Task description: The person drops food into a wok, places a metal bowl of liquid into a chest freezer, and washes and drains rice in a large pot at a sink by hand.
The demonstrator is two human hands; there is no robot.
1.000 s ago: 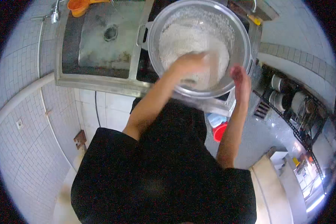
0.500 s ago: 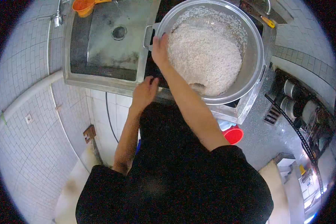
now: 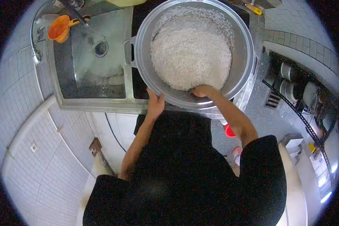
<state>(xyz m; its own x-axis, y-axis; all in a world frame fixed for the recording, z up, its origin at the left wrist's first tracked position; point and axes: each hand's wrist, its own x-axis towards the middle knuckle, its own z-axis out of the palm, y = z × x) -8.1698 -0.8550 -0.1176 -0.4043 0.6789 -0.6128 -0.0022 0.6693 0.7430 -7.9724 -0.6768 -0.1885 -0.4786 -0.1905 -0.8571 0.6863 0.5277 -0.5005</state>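
Observation:
A large metal pot (image 3: 242, 62) with side handles holds a mound of white grains that look like rice (image 3: 192, 56). Some grains cling to the pot's far inner wall. My right hand (image 3: 204, 91) reaches over the near rim, its curled fingertips buried at the near edge of the rice, so I cannot see what they do there. My left hand (image 3: 155, 105) is at the pot's near-left rim, thumb and fingers on either side of the edge.
To the left lies a sink (image 3: 129, 75) with a drain, an orange dipper (image 3: 59, 30) at its back corner and a dark tap (image 3: 74, 12) above. A yellow-handled tool (image 3: 254, 8) lies behind the pot. A red bucket (image 3: 229, 131) stands on the floor; pots fill a rack (image 3: 290, 90) at right.
My right hand has moved from the pot's left rim to the near side, into the rice. My left hand has come up against the near-left rim. The whole view has shifted.

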